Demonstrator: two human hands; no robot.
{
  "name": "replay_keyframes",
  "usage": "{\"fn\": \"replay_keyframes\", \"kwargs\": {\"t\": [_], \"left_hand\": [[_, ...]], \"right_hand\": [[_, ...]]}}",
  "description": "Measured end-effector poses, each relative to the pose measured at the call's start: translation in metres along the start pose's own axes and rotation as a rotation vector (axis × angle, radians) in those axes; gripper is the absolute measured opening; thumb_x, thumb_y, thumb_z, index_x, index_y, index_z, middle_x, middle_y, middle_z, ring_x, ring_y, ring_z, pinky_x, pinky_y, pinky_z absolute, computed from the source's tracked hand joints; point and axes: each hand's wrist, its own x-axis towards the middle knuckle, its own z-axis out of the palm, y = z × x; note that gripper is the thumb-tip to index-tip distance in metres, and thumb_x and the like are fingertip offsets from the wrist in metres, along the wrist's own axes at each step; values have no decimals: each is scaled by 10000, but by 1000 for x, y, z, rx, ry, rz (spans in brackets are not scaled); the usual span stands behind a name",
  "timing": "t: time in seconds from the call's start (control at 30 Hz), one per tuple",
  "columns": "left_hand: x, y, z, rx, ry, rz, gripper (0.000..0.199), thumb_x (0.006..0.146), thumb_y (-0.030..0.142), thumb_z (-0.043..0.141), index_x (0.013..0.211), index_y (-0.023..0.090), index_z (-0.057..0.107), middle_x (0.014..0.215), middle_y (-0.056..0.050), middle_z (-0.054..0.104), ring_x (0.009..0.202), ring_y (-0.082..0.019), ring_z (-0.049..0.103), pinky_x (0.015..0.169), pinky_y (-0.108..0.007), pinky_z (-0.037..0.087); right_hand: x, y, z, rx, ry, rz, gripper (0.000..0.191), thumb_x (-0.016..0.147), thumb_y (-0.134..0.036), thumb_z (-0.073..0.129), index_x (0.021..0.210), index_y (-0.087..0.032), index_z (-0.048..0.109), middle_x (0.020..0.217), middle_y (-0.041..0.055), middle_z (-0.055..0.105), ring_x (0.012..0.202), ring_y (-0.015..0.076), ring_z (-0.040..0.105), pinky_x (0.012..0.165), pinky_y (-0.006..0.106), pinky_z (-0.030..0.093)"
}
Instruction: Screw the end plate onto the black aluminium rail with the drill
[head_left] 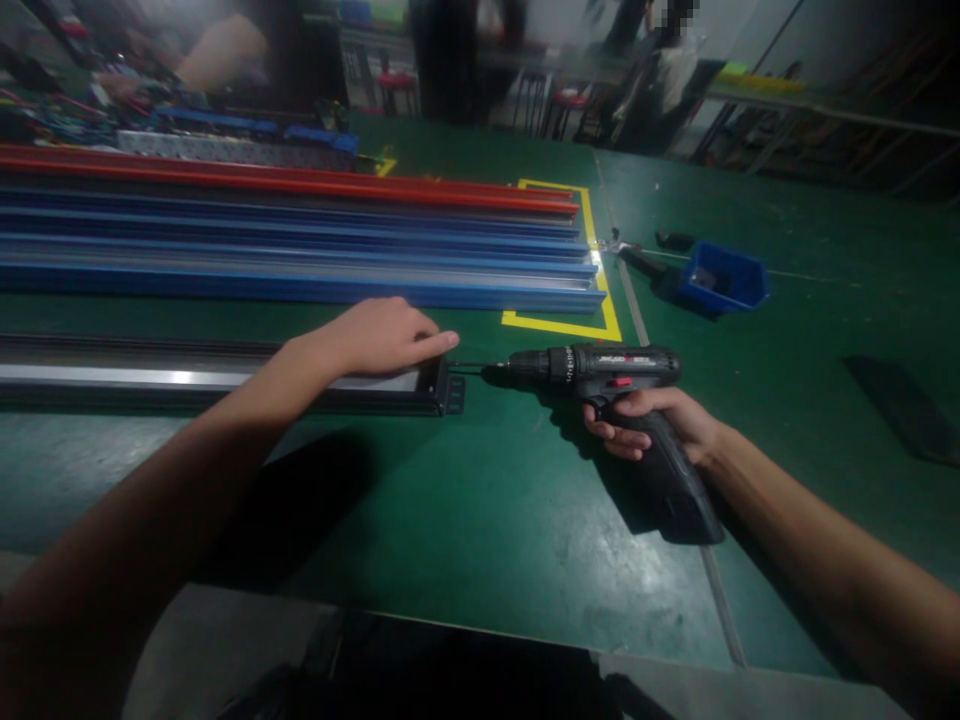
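My right hand is wrapped around the grip of a black cordless drill, a finger by its trigger. The drill lies level, and its long thin bit points left at the end of a long black metal profile. Whether the bit's tip touches a screw there I cannot make out. Over that same end my left hand grips the profile from above, thumb stretched right and other fingers partly hidden behind it. A small slotted bracket sticks out from the profile's end cap.
Several blue rails and red rails lie beyond the profile, their ends within yellow tape. Pliers lie beside a blue bin on the green table. A dark object is at right; another person's arm shows behind.
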Motion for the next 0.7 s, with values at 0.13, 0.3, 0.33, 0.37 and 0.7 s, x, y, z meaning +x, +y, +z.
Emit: {"fn": "replay_keyframes", "kwargs": {"t": [0.13,0.3,0.33,0.37,0.7], "left_hand": [[0,0,0,9,3,7,697,1021,677,289,700,216,703,713,-54,709,620,-189,568,615,-313,328],[0,1,0,25,-4,-1,721,1022,689,261,753,223,740,755,-64,725,664,-208,583,625,-320,333],[0,1,0,25,-2,2,720,1021,689,261,761,224,746,759,-64,726,672,-211,584,626,-320,330],[0,1,0,24,0,3,718,1020,689,265,763,225,748,758,-64,726,674,-211,583,626,-320,327],[0,1,0,26,-1,4,717,1022,691,262,726,224,719,733,-56,714,650,-200,575,612,-314,326]], "right_hand": [[0,0,0,9,-6,-5,253,867,-172,695,1057,-11,740,835,83,663,513,50,471,542,192,536],[0,0,1,8,1,1,249,867,-172,692,1056,-20,745,837,81,667,513,50,464,543,192,537],[0,0,1,7,4,1,248,864,-172,691,1053,-20,744,837,83,666,512,51,463,541,193,537],[0,0,1,6,6,3,246,863,-170,691,1051,-21,741,838,83,665,511,52,461,540,194,537],[0,-1,1,-9,2,-3,240,865,-177,691,1050,-32,738,837,80,663,509,52,458,536,194,541]]}}
